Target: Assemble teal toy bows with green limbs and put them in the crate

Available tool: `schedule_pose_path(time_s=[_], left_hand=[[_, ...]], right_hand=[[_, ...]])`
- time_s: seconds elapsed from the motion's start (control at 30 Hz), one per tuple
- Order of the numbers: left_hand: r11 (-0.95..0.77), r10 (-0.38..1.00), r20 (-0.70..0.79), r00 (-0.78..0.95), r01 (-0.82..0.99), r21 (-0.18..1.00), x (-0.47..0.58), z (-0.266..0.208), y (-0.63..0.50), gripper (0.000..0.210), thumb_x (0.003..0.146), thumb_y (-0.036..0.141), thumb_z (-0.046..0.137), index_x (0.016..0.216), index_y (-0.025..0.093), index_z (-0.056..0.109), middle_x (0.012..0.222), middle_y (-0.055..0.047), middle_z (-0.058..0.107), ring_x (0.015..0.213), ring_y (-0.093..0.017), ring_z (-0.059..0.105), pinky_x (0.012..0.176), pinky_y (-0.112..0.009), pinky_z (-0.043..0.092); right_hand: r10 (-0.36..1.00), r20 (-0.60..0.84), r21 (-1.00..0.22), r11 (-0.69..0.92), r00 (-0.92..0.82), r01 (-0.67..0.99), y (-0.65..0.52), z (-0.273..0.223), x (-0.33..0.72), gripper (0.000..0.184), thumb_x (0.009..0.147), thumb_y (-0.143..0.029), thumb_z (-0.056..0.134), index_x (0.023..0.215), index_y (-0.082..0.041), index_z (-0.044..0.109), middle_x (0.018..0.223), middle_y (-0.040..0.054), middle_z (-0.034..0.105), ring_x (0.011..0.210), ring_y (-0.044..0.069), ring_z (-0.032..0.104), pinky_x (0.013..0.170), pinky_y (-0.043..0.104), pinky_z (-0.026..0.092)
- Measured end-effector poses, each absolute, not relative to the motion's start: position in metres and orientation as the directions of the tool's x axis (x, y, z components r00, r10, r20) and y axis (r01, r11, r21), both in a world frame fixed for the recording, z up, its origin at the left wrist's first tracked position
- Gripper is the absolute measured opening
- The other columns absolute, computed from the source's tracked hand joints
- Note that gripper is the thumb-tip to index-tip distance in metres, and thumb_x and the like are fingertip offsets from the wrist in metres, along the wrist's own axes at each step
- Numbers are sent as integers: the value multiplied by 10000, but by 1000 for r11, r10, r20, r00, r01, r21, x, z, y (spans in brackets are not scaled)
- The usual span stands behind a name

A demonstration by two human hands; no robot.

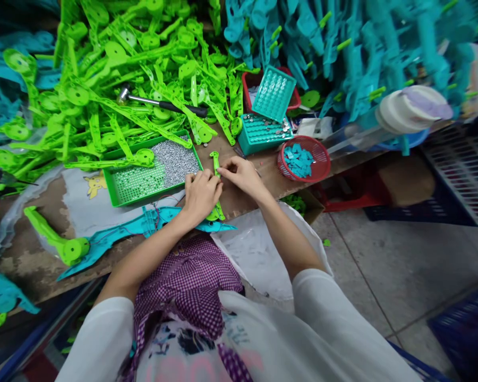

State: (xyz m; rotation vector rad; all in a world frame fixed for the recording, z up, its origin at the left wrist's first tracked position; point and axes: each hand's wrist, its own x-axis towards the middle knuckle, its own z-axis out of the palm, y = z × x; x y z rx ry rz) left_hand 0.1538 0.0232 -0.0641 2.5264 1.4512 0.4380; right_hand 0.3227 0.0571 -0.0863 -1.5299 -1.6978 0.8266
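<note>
Working at a crowded brown bench (241,200). Noting a heap of green plastic parts (115,55) beyond the left hand (202,193), and a mass of teal parts (426,42) farther out, past the right hand (242,175). Seeing a long blue piece (115,239) beneath the left wrist; a green tray (110,190) just left of the left hand; a teal box (263,142) beyond the right hand; a red basket (322,159) to its right; a hammer (159,103) on the heap ahead of the left hand.

Clamping a slim green strip (216,163) under curled left fingers, with its far end poking out between both hands. Holding right thumb and fingertips close beside it; cannot tell whether gripping anything.

Looks like fitting or adjusting at the strip, judging by posture. Next calls for, probably, a steady left hold and a fine right touch. Last, smallest: loose grey pieces (174,159) in the tray, near left knuckles.
</note>
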Motion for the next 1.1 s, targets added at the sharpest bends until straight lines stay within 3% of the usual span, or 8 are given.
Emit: schedule_pose_path(time_s=[0.17,0.43,0.6,0.73,0.87,1.1], left_hand=[[-514,858,175,483,799,312,153,-67,24,225,981,290,461,957,202,667,1034,-83,646,1000,-263,557,876,-444,333],[-514,857,157,491,788,340,151,-67,23,230,983,285,451,963,203,666,1053,-86,662,1018,-260,569,884,-440,329],[-480,866,72,494,782,398,143,-59,20,166,943,267,524,1051,212,638,995,-55,717,936,-241,619,888,-425,330],[-459,870,28,492,791,405,136,-56,18,292,931,305,542,1196,193,596,972,-75,745,857,-246,646,852,-420,339],[-436,875,-3,484,790,430,132,-60,17,273,934,318,530,1153,193,633,891,-71,757,802,-234,660,839,-415,334],[-342,900,-13,435,727,595,131,-62,15,249,924,253,535,1170,232,566,851,7,753,819,-193,675,847,-384,330]], right_hand=[[995,61,-768,99,-81,633,58,-82,321,46,759,-184,632,717,-170,642,810,35,641,778,163,603,738,293,456],[996,53,-723,85,-68,685,53,-84,314,40,769,-141,590,751,-172,607,835,36,581,755,160,569,715,295,454],[991,41,-777,110,-125,620,54,-90,317,55,817,-214,606,776,-180,597,853,31,560,777,160,565,722,296,464],[991,56,-751,125,-126,648,54,-93,316,73,833,-229,605,778,-185,588,860,35,544,803,169,546,761,312,455],[987,105,-728,159,-121,667,52,-99,312,116,846,-268,611,763,-198,571,858,39,547,827,184,531,782,329,447],[981,174,-783,190,-85,593,40,-97,313,124,882,-293,586,824,-197,638,886,52,629,899,196,584,848,351,466]])
